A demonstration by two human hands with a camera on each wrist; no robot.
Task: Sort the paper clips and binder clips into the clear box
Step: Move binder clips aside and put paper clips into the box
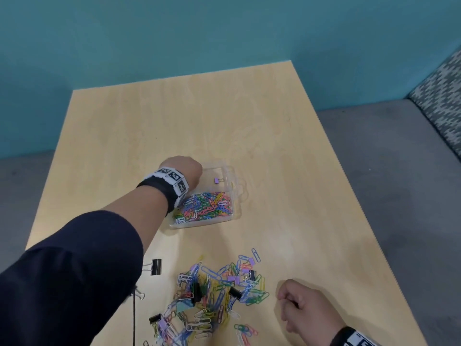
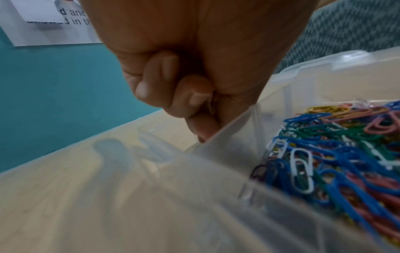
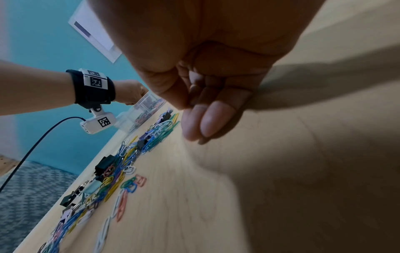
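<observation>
Left hand, fingers curled w/ nothing visible in them, sits at the clear box upper-left rim – prob. steadying or dropping; right hand rests loosely fisted, empty, lower right beside the loose clip pile – box centre frame w/ paper clips nearer, one purple binder clip farther.

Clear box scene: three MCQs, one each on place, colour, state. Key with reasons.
1. Where is the clear box relative to the loose clip pile?
A. farther from the person
B. nearer the person
C. off the table

2. What colour is the lone binder clip in the far compartment?
A. black
B. purple
C. green

3. How is the right hand?
A. flat, fingers spread
B. curled, resting on the table
C. inside the box

Key: A, the box lies beyond the pile; B, small purple clip alone there; B, fingers curled beside the pile.
</observation>
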